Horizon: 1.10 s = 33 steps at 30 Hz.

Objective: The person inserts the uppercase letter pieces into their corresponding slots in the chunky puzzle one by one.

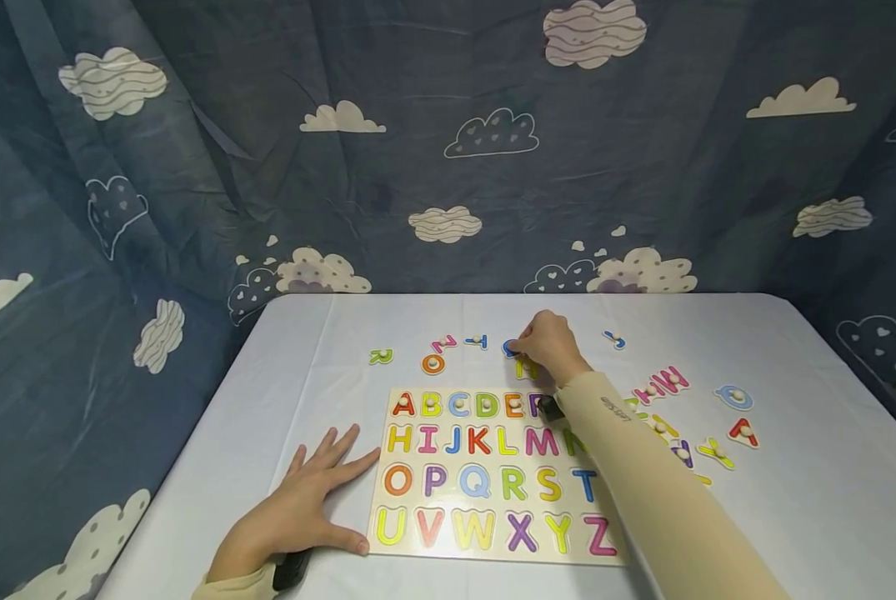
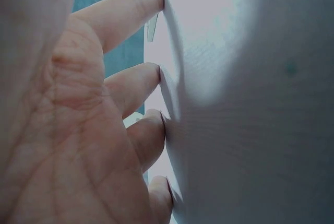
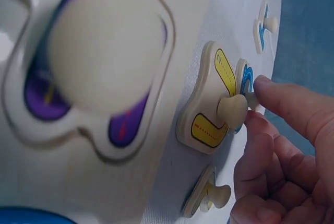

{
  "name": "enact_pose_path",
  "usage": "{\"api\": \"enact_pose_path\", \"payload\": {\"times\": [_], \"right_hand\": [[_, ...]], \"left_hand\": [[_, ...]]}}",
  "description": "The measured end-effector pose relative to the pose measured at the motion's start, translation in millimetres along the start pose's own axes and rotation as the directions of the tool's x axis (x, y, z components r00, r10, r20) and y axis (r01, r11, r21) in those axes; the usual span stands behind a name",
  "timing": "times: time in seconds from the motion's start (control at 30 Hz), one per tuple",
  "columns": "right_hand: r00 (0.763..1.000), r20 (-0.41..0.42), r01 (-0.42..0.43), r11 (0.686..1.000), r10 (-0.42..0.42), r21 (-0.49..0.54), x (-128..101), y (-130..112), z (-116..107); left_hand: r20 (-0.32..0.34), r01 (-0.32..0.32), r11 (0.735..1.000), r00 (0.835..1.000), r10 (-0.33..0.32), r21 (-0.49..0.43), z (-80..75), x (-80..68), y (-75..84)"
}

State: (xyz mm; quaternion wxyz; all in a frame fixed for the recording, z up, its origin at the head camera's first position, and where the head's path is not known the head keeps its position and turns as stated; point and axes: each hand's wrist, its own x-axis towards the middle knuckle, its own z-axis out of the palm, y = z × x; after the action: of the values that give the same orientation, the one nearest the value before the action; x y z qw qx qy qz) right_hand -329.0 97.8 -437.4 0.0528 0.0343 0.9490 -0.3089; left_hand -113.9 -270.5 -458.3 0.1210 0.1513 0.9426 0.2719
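Well, blue letter piece [image 1: 508, 348]: it was at the far side of the white counter [image 1: 830, 517], beyond the letter board [image 1: 500, 542] and just past a yellow piece [image 3: 209, 83]; whether it was lifted, I could not tell.
Painted wood: I judged it light, stiff and not very fragile, its glossy face likely somewhat slippery.
Knob [image 3: 251, 99]: round and raised, it seemed to me the surest place to take hold.
Right grip [image 1: 548, 343]: my thumb and forefinger were nearly together, pinched on that knob, with the other fingers curled toward the palm.
Left grip [image 1: 305, 496]: my fingers were spread well apart, holding nothing, the forefinger and thumb tips at the board's left edge.
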Motion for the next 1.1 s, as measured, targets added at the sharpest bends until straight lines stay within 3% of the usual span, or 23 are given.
{"api": "enact_pose_path", "payload": {"times": [0.47, 1.1], "right_hand": [[1.000, -0.024, 0.007, 0.999, -0.006, 0.031, 1, 0, -2], [0.996, -0.009, 0.087, 0.996, -0.087, 0.034, -24, 27, -48]], "left_hand": [[0.004, 0.013, 1.000, 1.000, -0.013, -0.016, 0.0, -1.5, 2.5], [-0.004, -0.030, 0.999, 1.000, 0.029, -0.030, 0.6, -1.1, 0.1]]}}
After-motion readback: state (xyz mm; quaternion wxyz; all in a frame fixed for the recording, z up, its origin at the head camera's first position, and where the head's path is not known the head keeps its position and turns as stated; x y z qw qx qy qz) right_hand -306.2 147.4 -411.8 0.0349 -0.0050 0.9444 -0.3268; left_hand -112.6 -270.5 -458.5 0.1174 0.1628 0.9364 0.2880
